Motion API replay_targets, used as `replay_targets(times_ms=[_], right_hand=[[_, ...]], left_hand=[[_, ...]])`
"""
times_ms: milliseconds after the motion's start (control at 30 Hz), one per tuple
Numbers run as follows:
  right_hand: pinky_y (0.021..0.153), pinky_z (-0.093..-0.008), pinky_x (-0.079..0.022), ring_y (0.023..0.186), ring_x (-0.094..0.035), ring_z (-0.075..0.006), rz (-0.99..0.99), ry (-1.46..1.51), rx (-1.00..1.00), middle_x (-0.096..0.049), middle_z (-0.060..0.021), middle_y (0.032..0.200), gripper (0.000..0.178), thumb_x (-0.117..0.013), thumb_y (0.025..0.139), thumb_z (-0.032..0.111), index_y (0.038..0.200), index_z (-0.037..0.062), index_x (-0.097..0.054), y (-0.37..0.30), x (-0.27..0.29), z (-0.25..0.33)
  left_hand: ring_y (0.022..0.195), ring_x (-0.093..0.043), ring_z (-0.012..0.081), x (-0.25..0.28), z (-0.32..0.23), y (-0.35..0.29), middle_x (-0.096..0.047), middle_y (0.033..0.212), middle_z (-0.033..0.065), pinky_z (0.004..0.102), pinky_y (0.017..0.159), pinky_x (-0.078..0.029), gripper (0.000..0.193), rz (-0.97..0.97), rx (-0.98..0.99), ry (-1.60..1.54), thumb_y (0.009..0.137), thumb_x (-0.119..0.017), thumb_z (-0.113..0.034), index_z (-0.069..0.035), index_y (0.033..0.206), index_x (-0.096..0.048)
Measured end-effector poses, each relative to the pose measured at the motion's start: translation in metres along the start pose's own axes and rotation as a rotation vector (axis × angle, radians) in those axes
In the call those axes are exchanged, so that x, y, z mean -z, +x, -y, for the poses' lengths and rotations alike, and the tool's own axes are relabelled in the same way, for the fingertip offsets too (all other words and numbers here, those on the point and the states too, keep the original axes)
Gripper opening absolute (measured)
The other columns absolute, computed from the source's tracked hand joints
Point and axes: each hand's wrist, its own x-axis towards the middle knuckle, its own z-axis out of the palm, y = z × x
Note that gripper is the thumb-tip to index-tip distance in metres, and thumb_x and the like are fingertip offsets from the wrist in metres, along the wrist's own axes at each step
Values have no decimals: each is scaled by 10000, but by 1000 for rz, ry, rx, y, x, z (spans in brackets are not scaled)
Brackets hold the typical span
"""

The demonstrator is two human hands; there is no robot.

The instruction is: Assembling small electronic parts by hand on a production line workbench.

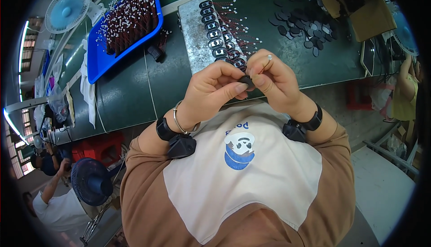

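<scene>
Both my hands meet just above the table's near edge. Between the thumb and fingers of my left hand (214, 86) is a small black disc-like part (246, 81). My right hand (274, 80) pinches the same part from the other side. A thin red wire and a white plug (269, 57) stick up by my right fingers. Just beyond, a metal plate (193, 31) bears rows of black oval parts (213, 26) with pale centres. Their red wires trail off to the right and end in white plugs. My fingers hide some of the nearest parts.
A blue tray (95, 63) of wired parts stands at the far left, a dark bundle (155, 53) beside it. Black discs (310, 29) lie loose at the far right near a cardboard box (370, 20). Fans (67, 9) and other people (58, 202) are around the green table (125, 94).
</scene>
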Motion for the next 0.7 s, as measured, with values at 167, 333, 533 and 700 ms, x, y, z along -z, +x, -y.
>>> replay_targets(times_ms=[167, 333, 533, 700], right_hand=[[694, -238, -422, 777, -498, -149, -18, 105, -131, -526, -101, 927, 187, -633, 831, 64, 971, -6, -532, -3, 2, 2], [639, -247, -438, 723, -541, -163, 2, -231, -53, -584, -106, 864, 192, -702, 753, 20, 887, -15, -569, 1, 4, 7], [550, -252, -442, 615, -549, -179, -50, -312, 121, -587, -94, 739, 140, -693, 734, -3, 827, -7, -588, 7, 1, 3], [604, -264, -444, 692, -559, -191, 7, -270, 95, -601, -118, 804, 151, -669, 740, -36, 859, -15, -579, 5, 2, 7]], left_hand=[[820, -637, 147, 2, -1, -1, -634, 922, 117, 240, 744, -522, 177, -41, -103, 129, 839, -591, 56, 34, 1003, -529], [734, -643, 117, 2, 1, 2, -647, 839, 77, 231, 652, -514, 115, -105, -310, 439, 794, -650, 32, 21, 887, -584], [659, -639, 125, 6, -1, 9, -649, 767, 92, 249, 575, -494, 153, -60, -539, 720, 741, -709, 2, 5, 858, -611], [643, -631, 130, 7, -3, 6, -642, 766, 93, 248, 562, -482, 162, -57, -604, 809, 742, -707, -7, 8, 871, -610]])
